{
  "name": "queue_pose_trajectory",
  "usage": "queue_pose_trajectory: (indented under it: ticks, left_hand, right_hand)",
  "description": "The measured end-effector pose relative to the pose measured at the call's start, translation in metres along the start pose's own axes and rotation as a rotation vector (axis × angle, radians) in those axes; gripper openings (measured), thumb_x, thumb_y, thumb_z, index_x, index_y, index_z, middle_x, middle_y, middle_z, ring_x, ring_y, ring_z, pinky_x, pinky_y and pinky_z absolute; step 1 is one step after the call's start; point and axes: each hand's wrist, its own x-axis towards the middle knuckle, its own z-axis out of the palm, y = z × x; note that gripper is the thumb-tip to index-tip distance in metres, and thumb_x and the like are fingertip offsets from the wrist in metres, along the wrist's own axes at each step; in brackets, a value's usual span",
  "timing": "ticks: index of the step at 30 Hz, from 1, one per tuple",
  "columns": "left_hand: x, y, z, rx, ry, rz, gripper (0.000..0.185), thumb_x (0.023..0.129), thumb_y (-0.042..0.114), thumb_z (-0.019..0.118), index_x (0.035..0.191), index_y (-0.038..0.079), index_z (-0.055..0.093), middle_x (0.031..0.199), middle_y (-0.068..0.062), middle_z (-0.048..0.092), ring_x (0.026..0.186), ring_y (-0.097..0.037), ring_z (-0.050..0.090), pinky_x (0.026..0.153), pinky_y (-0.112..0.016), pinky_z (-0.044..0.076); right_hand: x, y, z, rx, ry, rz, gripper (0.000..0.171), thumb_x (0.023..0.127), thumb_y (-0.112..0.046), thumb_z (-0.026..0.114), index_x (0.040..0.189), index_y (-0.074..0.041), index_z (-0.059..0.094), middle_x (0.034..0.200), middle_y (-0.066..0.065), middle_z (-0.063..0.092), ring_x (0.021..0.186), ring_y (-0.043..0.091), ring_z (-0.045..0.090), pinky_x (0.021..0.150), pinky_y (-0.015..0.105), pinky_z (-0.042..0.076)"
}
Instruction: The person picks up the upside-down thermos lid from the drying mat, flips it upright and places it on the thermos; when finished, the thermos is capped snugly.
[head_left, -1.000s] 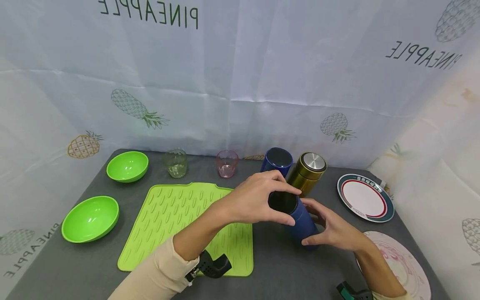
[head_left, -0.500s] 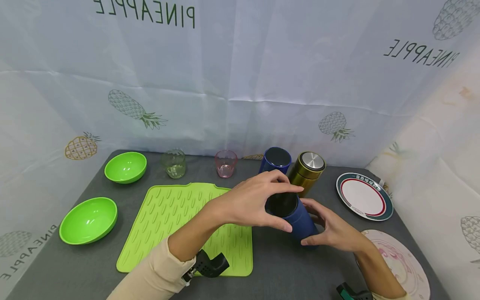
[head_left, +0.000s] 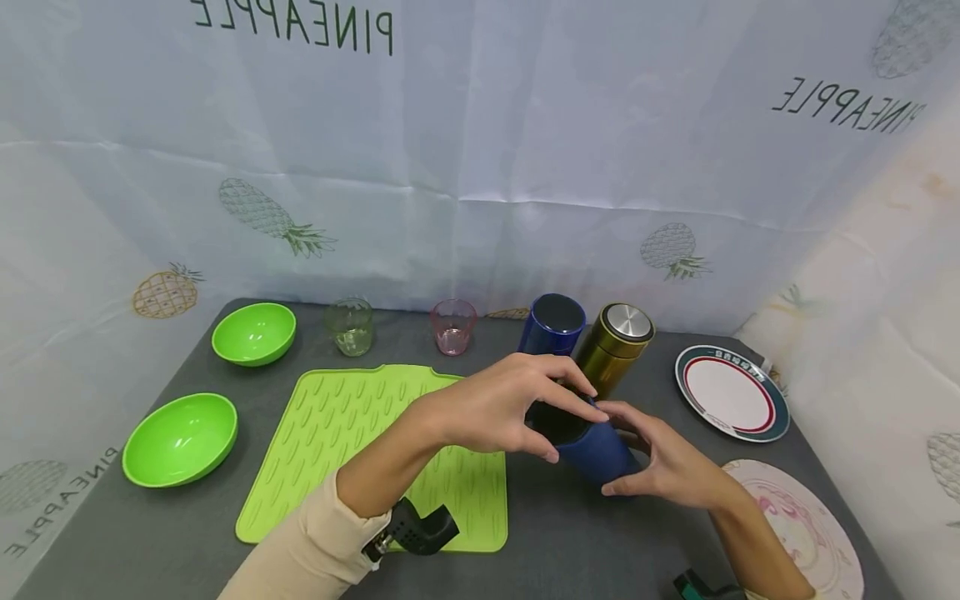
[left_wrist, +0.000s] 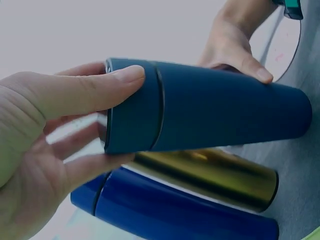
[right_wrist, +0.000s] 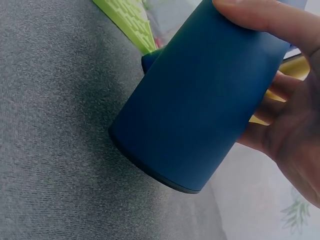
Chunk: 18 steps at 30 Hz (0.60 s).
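Pale sheeting printed with pineapples backs a grey felt-covered worktop (head_left: 547,533), and near its middle both hands work on one thing — a dark blue matt cylindrical flask (head_left: 592,446). The flask is tilted, its top leaning toward the left hand (head_left: 502,408) and its base low, at or just above the grey surface; the right-wrist view shows the bottom edge tipped up on one side. The left hand's thumb and fingers curl round the cap end, thumb lying along the seam line in the left-wrist view. The right hand (head_left: 667,462) wraps the lower body, fingers and thumb bent round it.

As a judgement, the flask is picked out from its row and gripped at both ends, yet the cap sits flush on the body with no gap visible — so whatever is being done to the lid looks barely begun, and the flask has not been set down anywhere new.

Just behind it stand a glossy blue flask (head_left: 553,323) and a gold metal flask with a silver lid (head_left: 617,343), side by side. A ridged lime-green silicone mat (head_left: 360,442) lies to the left with nothing on it, beside two green plastic bowls (head_left: 180,437). Two small glasses, a red-rimmed plate (head_left: 731,404) and a pink marbled plate (head_left: 802,525) fill the edges.
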Motion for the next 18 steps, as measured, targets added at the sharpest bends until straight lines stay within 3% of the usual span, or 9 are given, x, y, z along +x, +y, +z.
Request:
queue_pose_trajectory:
  ticks: [4,6,9,14,18]
  left_hand:
    - [0.002,-0.002,0.001,-0.028,-0.028,0.032,0.054,0.083,0.01,0.085,0.134,0.018,0.07,0.145,-0.004,0.058,0.136,-0.018,0.054,0.11,-0.024,0.047]
    - [0.003,-0.002,0.003,-0.024,-0.026,-0.003,0.055,0.087,0.011,0.081,0.138,0.019,0.066,0.15,-0.004,0.054,0.141,-0.019,0.05,0.114,-0.029,0.046]
    - [0.005,0.002,0.007,0.034,0.008,-0.092,0.057,0.09,0.024,0.079,0.144,0.023,0.06,0.152,-0.003,0.051,0.141,-0.019,0.048,0.114,-0.035,0.046]
    - [0.009,0.008,0.013,0.136,0.102,-0.209,0.063,0.083,0.045,0.083,0.14,0.027,0.064,0.126,0.001,0.061,0.113,-0.013,0.058,0.091,-0.024,0.049]
    - [0.008,0.007,0.011,0.121,0.127,-0.185,0.06,0.08,0.04,0.087,0.134,0.024,0.069,0.112,0.0,0.064,0.099,-0.013,0.058,0.079,-0.019,0.042]
  right_hand:
    - [-0.003,0.001,0.001,0.013,0.023,0.003,0.089,0.077,-0.012,0.09,0.151,-0.018,0.041,0.144,-0.003,0.055,0.129,-0.004,0.055,0.105,0.013,0.044]
    - [-0.005,0.001,0.001,0.031,0.029,0.023,0.089,0.078,-0.011,0.089,0.152,-0.019,0.04,0.144,-0.006,0.054,0.13,-0.005,0.054,0.104,0.012,0.044]
    - [-0.006,0.001,0.0,0.04,0.033,0.031,0.09,0.079,-0.009,0.088,0.153,-0.02,0.039,0.146,-0.006,0.053,0.13,-0.004,0.055,0.105,0.012,0.044]
    - [-0.004,0.001,-0.001,0.035,0.031,0.02,0.089,0.078,-0.009,0.088,0.152,-0.02,0.041,0.146,-0.005,0.054,0.129,-0.002,0.057,0.105,0.012,0.044]
    - [0.001,0.001,-0.002,0.032,0.014,0.032,0.088,0.077,-0.01,0.089,0.152,-0.022,0.043,0.145,-0.002,0.057,0.127,-0.001,0.059,0.104,0.013,0.046]
